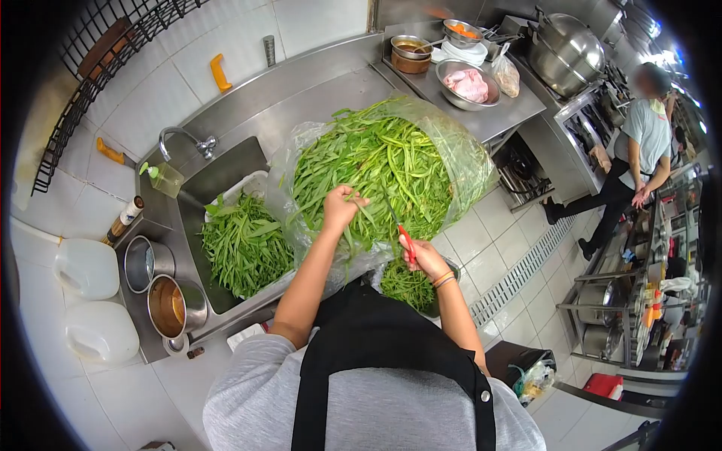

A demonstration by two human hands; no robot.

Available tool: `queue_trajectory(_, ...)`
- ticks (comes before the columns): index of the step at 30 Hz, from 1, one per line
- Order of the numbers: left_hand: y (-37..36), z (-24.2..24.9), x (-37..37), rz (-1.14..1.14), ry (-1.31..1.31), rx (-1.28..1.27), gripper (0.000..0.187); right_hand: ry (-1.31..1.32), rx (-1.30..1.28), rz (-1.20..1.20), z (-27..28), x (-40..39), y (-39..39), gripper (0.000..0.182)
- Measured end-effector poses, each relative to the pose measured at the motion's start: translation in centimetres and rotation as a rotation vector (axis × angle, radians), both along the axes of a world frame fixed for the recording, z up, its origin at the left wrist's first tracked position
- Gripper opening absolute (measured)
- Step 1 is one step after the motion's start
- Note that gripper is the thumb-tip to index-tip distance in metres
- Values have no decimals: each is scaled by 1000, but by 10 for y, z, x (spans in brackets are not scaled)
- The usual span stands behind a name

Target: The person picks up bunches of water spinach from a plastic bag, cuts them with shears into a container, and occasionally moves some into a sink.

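Observation:
My left hand (pixel 344 208) is closed in a pinch on a few stems of leafy greens, over the front of a big pile. In my right hand (pixel 427 261) is a knife (pixel 407 245) with a red handle, its thin blade pointing up and away over the greens. The large heap of long-leaved greens (pixel 376 161) fills a clear plastic bag (pixel 470 165) spread open at the counter. More greens (pixel 244 244) lie in a white basket in the sink (pixel 197 188), left of my left arm. Below my right hand, cut greens (pixel 406 284) sit in a container, partly hidden.
A faucet (pixel 184 141), soap bottle (pixel 164 179) and metal pots (pixel 174 304) stand around the sink. A bowl of raw meat (pixel 468 84) rests on the back counter. At right, a person (pixel 645 143) stands beyond a floor drain grate (pixel 519 270).

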State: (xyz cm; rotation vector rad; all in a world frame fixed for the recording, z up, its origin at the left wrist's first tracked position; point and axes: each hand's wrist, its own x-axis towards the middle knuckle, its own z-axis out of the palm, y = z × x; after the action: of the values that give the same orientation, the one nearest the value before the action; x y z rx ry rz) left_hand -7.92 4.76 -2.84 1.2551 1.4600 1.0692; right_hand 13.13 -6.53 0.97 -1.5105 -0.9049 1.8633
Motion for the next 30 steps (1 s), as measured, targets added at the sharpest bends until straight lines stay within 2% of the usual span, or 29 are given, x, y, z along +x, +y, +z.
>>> queue_trajectory(1,-4,26,-4,-9,-107,-209,25,0,-13,-1,0,3,-4,45)
queue_trajectory(3,-11,67,-11,-22,-210,-344,22,12,25,46,6,8,-8,43)
queue_trajectory(5,-8,52,-18,-30,-281,-334,22,0,36,94,14,11,-12,45)
queue_trajectory(8,-17,56,-30,-51,-369,-313,23,344,98,123,19,18,-21,47)
queue_trajectory(9,-25,63,-33,-71,-380,-311,25,346,98,122,25,16,-22,47)
queue_trajectory(12,-52,98,-58,10,-99,-210,23,292,306,-71,34,12,-21,44)
queue_trajectory(15,-68,108,-99,110,-174,-67,20,178,357,-205,29,12,-9,40)
queue_trajectory(16,-72,110,-113,109,-168,-64,20,224,357,-224,28,11,-3,33)
queue_trajectory(17,-75,113,-123,110,-160,-62,19,230,356,-224,28,7,2,33)
queue_trajectory(19,-79,118,-126,99,-154,-55,19,172,356,-304,36,-13,14,24)
queue_trajectory(21,-85,121,-114,70,-179,-28,19,358,374,-381,31,-39,25,15)
queue_trajectory(22,-87,117,-100,17,-279,-6,19,435,415,-430,32,-55,29,16)
queue_trajectory(23,-90,115,-82,-47,-263,24,19,513,455,-479,32,-70,32,19)
queue_trajectory(24,-94,120,-63,-93,-142,-50,20,515,456,-473,41,-80,32,19)
queue_trajectory(25,-96,103,-49,-185,-143,-13,22,615,388,-554,56,-89,30,21)
queue_trajectory(26,-101,107,-32,-214,-148,-7,22,713,317,-633,65,-94,30,25)
queue_trajectory(27,-103,105,-33,-209,-150,-4,22,712,318,-627,65,-92,33,25)
queue_trajectory(29,-102,99,-36,-160,-74,132,22,356,384,-680,63,-76,44,30)
queue_trajectory(30,-100,104,-52,-40,-29,35,21,52,545,-661,36,-63,59,34)
